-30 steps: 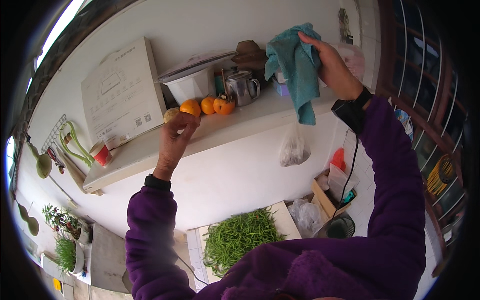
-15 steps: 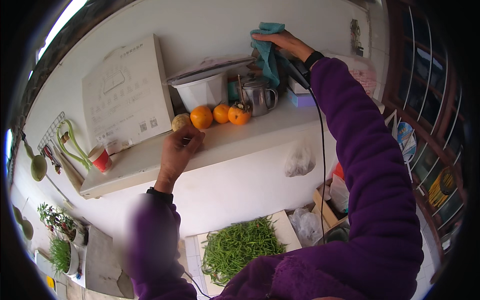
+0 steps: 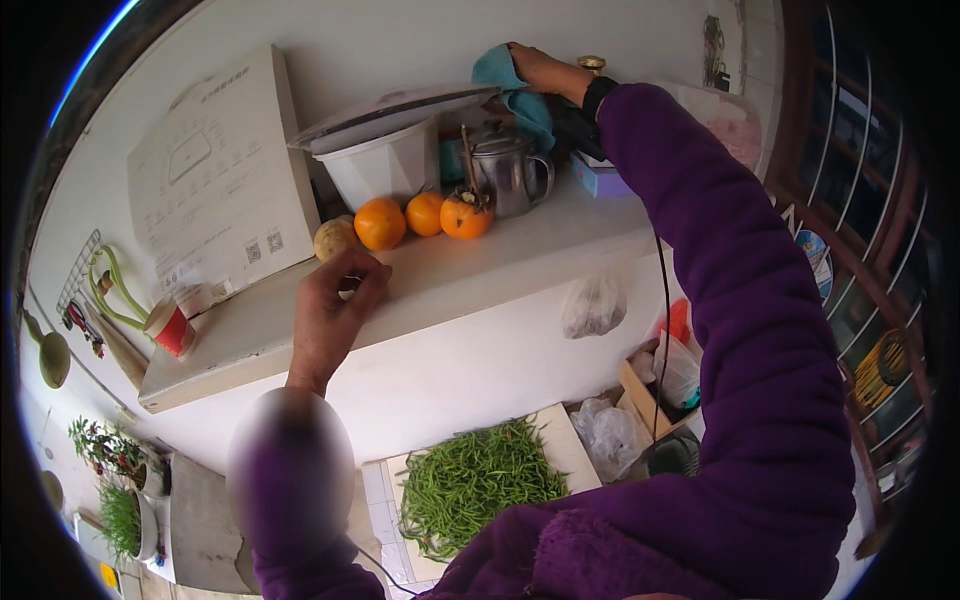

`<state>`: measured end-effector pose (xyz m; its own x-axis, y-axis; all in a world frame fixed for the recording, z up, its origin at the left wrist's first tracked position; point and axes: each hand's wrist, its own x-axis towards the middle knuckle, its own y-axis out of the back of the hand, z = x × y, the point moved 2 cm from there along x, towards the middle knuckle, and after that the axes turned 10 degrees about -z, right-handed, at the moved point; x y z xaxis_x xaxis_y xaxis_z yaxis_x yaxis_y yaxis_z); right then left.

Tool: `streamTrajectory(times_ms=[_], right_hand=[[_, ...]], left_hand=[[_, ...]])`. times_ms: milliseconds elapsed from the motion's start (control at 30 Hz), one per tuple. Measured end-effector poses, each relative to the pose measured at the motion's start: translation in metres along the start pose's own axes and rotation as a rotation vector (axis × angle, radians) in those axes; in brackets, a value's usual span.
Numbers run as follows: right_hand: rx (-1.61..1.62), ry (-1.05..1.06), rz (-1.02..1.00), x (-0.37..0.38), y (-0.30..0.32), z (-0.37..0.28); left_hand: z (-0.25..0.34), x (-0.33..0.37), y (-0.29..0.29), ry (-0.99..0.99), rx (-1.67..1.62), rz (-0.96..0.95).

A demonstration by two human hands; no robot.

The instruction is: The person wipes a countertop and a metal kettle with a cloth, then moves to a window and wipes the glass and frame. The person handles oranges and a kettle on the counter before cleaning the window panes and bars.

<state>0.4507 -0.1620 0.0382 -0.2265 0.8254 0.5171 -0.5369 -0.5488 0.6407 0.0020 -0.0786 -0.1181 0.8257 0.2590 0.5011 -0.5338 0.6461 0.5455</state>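
High at the back, my right hand [image 3: 545, 72] grips a teal cloth [image 3: 528, 118] that hangs down behind a lidded stainless-steel pot [image 3: 503, 178] with a side handle. My left hand [image 3: 338, 312] is at the front edge of the white shelf [image 3: 440, 270], its fingers curled and thumb against them; nothing shows in them. Just beyond it sits a pale round fruit or potato [image 3: 334, 238]. To its right is a row of orange persimmons [image 3: 380, 223], the one nearest the pot with its leafy top showing.
Behind the fruit stands a white planter-like tub [image 3: 385, 168] under a plastic-wrapped flat thing. A tall white box [image 3: 215, 170] leans on the wall, near a red cup [image 3: 170, 328]. Below, green chili peppers [image 3: 480, 485] cover a board. A cable hangs beside my right arm.
My right hand has turned over the cloth and lies lower along it, baring a brass-coloured knob behind my wrist. The left hand stays by the shelf edge; the view has shifted slightly.
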Motion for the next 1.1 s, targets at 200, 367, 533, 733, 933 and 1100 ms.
streamTrajectory(times_ms=[200, 367, 533, 733, 933, 1100], right_hand=[[-0.181, -0.222, -0.024, 0.015, 0.007, -0.027], [-0.107, -0.215, -0.099, 0.008, 0.009, -0.029], [0.219, 0.006, -0.06, -0.009, 0.011, -0.014], [0.666, -0.26, -0.085, -0.033, 0.022, -0.016], [0.974, -0.332, -0.104, -0.043, 0.041, -0.026], [1.134, -0.417, 0.102, -0.063, 0.048, -0.013]], left_hand=[[0.001, -0.001, 0.002, 0.082, -0.022, 0.014], [-0.005, 0.001, 0.002, 0.038, -0.096, 0.006], [-0.007, 0.0, 0.002, 0.0, -0.07, 0.011], [-0.006, 0.0, 0.004, 0.018, -0.05, 0.011], [-0.01, 0.004, 0.007, 0.017, -0.133, -0.028], [-0.01, 0.003, 0.006, 0.028, -0.08, 0.002]])
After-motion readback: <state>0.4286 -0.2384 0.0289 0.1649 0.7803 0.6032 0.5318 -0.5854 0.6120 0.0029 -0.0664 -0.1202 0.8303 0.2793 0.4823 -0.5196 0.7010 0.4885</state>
